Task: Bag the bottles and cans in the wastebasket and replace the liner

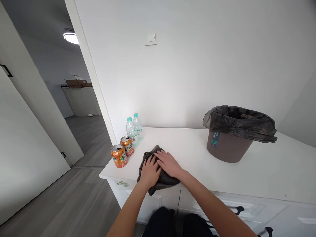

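Observation:
A crumpled black plastic bag point(166, 179) lies at the front edge of the white cabinet top point(187, 141), part of it hanging over the edge. My left hand point(149, 172) rests flat on the bag with its fingers spread. Beside it, my right hand point(170, 164) also presses on the bag, fingers stretched out, its fingertips near those of my left hand. Both palms face down, and what is under them is hidden. Two orange cans, a front one point(119, 156) and a rear one point(127, 146), stand open-topped to the left of the bag.
Behind the cans are two clear bottles point(131, 131) with green caps, near the wall. A brown bin point(228, 146) lined with a black bag point(242, 123) stands on the right of the top. Drawer handles point(239, 210) stick out below the front edge. A doorway is at the left.

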### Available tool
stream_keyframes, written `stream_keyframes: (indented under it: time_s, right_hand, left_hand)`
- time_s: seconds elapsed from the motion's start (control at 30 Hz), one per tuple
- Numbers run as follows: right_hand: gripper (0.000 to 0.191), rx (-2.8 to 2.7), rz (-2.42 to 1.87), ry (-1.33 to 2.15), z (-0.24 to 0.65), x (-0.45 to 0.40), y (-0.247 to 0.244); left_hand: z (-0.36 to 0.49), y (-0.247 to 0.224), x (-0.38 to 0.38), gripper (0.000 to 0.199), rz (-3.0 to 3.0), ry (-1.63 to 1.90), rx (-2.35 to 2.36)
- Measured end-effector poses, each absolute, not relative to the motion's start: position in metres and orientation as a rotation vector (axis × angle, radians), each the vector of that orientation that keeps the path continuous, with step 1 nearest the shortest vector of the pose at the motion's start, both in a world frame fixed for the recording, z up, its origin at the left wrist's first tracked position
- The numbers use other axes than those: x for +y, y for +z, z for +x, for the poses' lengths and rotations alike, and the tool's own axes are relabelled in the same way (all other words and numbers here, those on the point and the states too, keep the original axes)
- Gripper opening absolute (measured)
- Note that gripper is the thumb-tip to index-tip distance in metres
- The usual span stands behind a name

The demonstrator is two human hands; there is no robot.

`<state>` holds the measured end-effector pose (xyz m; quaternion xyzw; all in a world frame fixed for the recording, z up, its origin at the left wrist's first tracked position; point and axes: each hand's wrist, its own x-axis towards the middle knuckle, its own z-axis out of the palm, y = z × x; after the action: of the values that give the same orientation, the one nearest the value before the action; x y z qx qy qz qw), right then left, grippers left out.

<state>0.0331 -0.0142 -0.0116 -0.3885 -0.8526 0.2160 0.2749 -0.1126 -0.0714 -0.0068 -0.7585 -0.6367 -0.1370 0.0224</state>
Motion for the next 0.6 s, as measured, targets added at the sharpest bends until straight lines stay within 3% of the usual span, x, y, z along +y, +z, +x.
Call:
stream_keyframes:
  time_s: [0.17,0.37,0.6]
  right_hand:
    - [0.059,-2.431,-1.209,0.504,0.028,-0.011,-0.044]
    - [0.056,-2.419,-1.209,0.517,0.035,-0.014,-0.026]
    - [0.043,-1.855,-1.595,0.487,0.064,-0.029,-0.011]
  left_hand:
    - [-0.116,-0.032,-0.065,0.050,-2.302,-0.225,-1.952]
    - [-0.115,-0.029,-0.061,0.046,-2.306,-0.282,-1.969]
    - [-0.129,0.001,-0.079,0.036,-2.191,-0.909,-2.022]
